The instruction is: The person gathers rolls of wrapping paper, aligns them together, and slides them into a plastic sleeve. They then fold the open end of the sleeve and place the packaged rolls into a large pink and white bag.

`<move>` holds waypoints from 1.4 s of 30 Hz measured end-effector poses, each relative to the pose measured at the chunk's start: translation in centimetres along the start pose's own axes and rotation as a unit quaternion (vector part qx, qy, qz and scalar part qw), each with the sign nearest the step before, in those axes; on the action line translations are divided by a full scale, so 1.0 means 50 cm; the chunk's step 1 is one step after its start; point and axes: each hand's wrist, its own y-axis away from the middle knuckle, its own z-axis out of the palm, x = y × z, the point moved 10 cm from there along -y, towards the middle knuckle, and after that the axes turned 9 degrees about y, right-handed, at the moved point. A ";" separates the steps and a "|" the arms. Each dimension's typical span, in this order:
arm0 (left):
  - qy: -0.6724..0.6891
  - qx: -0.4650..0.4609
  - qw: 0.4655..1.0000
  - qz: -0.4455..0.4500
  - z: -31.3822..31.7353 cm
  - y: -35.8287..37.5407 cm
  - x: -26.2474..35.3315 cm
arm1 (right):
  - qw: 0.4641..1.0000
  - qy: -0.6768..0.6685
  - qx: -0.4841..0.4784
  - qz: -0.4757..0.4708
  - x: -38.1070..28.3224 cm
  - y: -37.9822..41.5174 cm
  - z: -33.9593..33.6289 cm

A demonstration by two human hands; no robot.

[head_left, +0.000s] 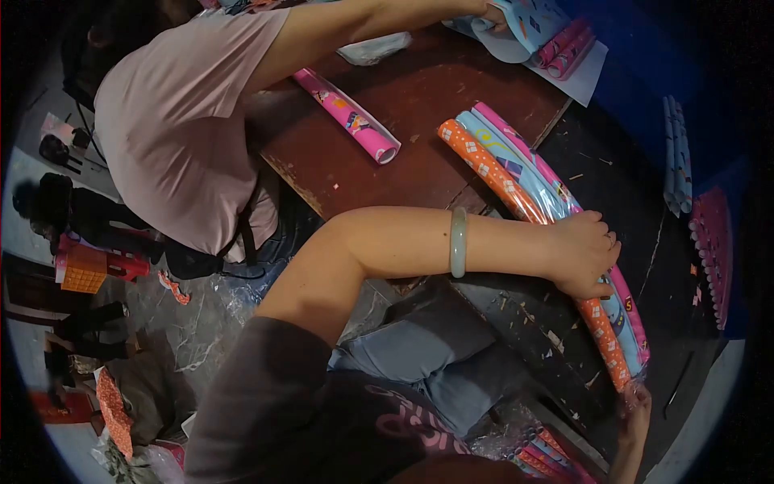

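A bundle of wrapping paper rolls, one orange, one light blue and one pink, lies slantwise on the dark tabletop under shiny clear plastic. My left hand, below a pale green bangle, wraps over the middle of the bundle with its fingers curled around the far side. At the near end, my right hand is closed in a pinch on the clear plastic there. Its fingers are partly blurred.
A co-worker in a pink shirt reaches across the brown table. A loose pink roll lies there; pink rolls rest at its far corner. More rolls sit near my lap. Paper scraps dot the dark table.
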 end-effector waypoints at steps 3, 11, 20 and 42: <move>-0.006 -0.005 1.000 -0.006 0.007 -0.004 -0.004 | 0.997 -0.057 0.017 0.043 -0.001 0.004 0.009; -0.001 -0.018 1.000 -0.018 0.004 -0.002 -0.005 | 0.982 0.144 0.117 -0.038 0.031 -0.036 -0.082; 0.007 -0.034 0.999 -0.027 0.002 -0.002 -0.005 | 0.996 0.035 0.061 0.046 0.015 -0.011 -0.033; 0.013 -0.026 0.999 -0.020 0.004 -0.004 -0.005 | 0.998 -0.014 0.038 0.039 0.003 -0.012 -0.019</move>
